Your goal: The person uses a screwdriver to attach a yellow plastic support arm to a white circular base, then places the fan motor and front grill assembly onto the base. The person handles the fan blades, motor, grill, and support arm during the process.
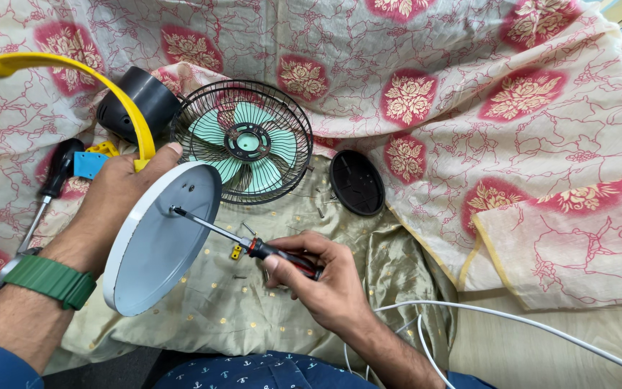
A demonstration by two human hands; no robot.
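Hands work over a cloth-covered surface. The left hand (120, 198), with a green-strapped watch (48, 279) on its wrist, is closed around the top edge of a round white fan base disc (160, 241) and holds it tilted up on edge, its pale grey underside turned towards the person. The thumb lies along the rim near the lower end of a curved yellow plastic stand arm (88, 75), which arcs up and away to the left. The right hand (325, 277) is wrapped firmly around the red-and-black handle of a slim screwdriver (253, 247); its metal shaft slants up to the left and the tip sits against the disc's underside near the upper middle.

Just behind the disc lies a black wire fan cage with mint-green blades (242, 140), face up, touching a black cylindrical motor housing (138, 101) at its left. A round black plastic cap (356, 181) rests to the right of the cage, a little apart from it. On the far left lies a second, larger screwdriver with a black handle (55, 176), beside a small blue and yellow plastic piece (93, 160). A few small screws (319, 212) and a tiny yellow part (236, 251) are scattered on the olive-gold satin cloth (282, 324) below the shaft. Beneath and around everything spreads a cream fabric printed with red floral medallions (469, 94). A white cable (512, 320) curves across the lower right.
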